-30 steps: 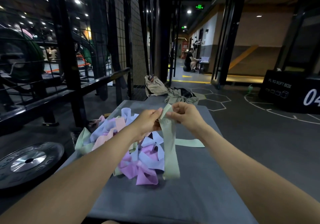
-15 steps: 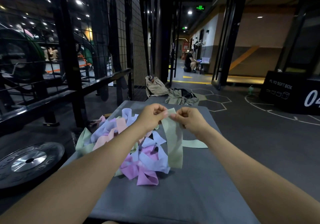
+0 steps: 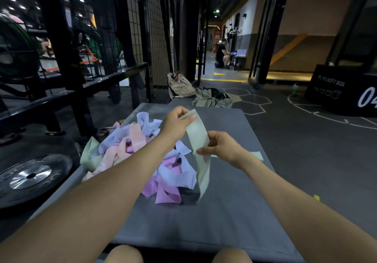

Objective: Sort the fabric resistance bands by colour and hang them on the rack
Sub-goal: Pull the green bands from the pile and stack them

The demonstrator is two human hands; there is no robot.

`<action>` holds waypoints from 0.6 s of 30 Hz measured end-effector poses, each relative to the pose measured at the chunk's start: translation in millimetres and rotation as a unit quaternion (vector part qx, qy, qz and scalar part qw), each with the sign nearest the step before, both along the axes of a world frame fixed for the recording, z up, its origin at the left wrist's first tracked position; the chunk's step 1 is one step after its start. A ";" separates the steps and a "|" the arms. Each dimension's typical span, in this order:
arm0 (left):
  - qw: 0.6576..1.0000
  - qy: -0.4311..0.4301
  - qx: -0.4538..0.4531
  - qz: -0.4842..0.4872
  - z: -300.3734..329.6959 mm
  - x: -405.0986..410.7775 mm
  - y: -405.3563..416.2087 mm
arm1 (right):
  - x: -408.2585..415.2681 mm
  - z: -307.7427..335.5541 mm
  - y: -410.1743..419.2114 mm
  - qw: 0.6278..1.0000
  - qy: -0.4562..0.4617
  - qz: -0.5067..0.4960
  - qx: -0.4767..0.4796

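Note:
A pale green band (image 3: 199,138) hangs between my hands above a grey mat (image 3: 224,218). My left hand (image 3: 177,125) pinches its top end. Lower on the same band, my right hand (image 3: 219,147) grips it between thumb and fingers, and its loose tail drops to the mat. A tangled pile of bands (image 3: 142,152) in lilac, pink, peach and green lies on the mat's left half, partly hidden by my left forearm. Another green band (image 3: 256,155) lies flat behind my right wrist. A black metal rack (image 3: 61,63) stands to the left.
A weight plate (image 3: 30,178) lies on the floor at the left. Beyond the mat's far edge lie a beige bag (image 3: 180,86) and crumpled clothes (image 3: 212,99). A black plyo box (image 3: 344,93) stands at the right. A person crouches far down the corridor (image 3: 222,53).
My right hand has slid down the green band, away from my left hand, which still pinches the top end. The band now stretches slanted between them. The view has tilted down.

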State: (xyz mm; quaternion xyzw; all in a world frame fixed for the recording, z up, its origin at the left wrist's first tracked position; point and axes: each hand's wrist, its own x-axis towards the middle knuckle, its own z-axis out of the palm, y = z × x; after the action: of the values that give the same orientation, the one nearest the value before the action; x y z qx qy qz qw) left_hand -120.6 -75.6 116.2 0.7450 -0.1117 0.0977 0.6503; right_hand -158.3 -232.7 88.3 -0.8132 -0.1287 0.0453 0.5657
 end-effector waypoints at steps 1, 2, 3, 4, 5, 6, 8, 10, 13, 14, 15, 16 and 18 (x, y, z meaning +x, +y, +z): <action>1.000 0.003 -0.018 0.019 -0.7 4.1 -0.5 | 0.3 -7.5 -5.0 1.000 0.008 -0.003 -0.014; 0.999 0.004 -0.034 0.037 -1.2 7.9 0.0 | 0.2 -13.4 -11.2 0.999 0.014 -0.010 -0.030; 0.997 0.006 -0.049 0.054 -1.9 11.5 0.4 | 0.9 -18.2 -18.5 0.998 0.022 -0.022 -0.046; 0.995 0.011 -0.065 0.069 -3.3 14.8 1.3 | 1.8 -22.3 -27.4 0.997 0.027 -0.036 -0.070; 0.993 0.017 -0.088 0.081 -5.5 17.9 1.4 | 2.6 -26.4 -36.9 0.994 0.031 -0.049 -0.096; 0.989 0.025 -0.112 0.093 -8.4 21.9 2.2 | 3.7 -29.5 -46.2 0.990 0.036 -0.062 -0.124; 0.982 0.049 -0.143 0.114 -18.6 32.5 1.4 | 4.1 -36.4 -67.2 0.983 0.035 -0.087 -0.156; 0.976 0.073 -0.149 0.142 -31.2 43.8 -1.6 | 3.9 -43.9 -89.2 0.972 0.037 -0.115 -0.200; 0.968 0.102 -0.144 0.179 -52.4 58.5 -12.5 | 8.6 -58.5 -124.4 0.964 0.056 -0.173 -0.193; 0.966 0.112 -0.145 0.184 -60.1 64.6 -16.5 | 11.9 -63.9 -135.0 0.962 0.068 -0.198 -0.174; 0.964 0.120 -0.144 0.189 -67.1 70.0 -21.3 | 15.8 -68.5 -144.1 0.959 0.083 -0.225 -0.151; 0.963 0.130 -0.135 0.196 -74.6 77.4 -25.2 | 20.6 -73.3 -152.0 0.955 0.100 -0.252 -0.121; 0.962 0.145 -0.099 0.209 -89.6 92.3 -34.1 | 32.2 -81.8 -164.4 0.945 0.120 -0.301 -0.055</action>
State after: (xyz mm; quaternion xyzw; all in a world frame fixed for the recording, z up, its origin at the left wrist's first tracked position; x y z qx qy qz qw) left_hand -28.3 -109.8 26.6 0.6896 0.1525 0.1334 0.6953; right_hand -126.1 -397.2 6.4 -0.8327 0.1934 -0.0231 0.5184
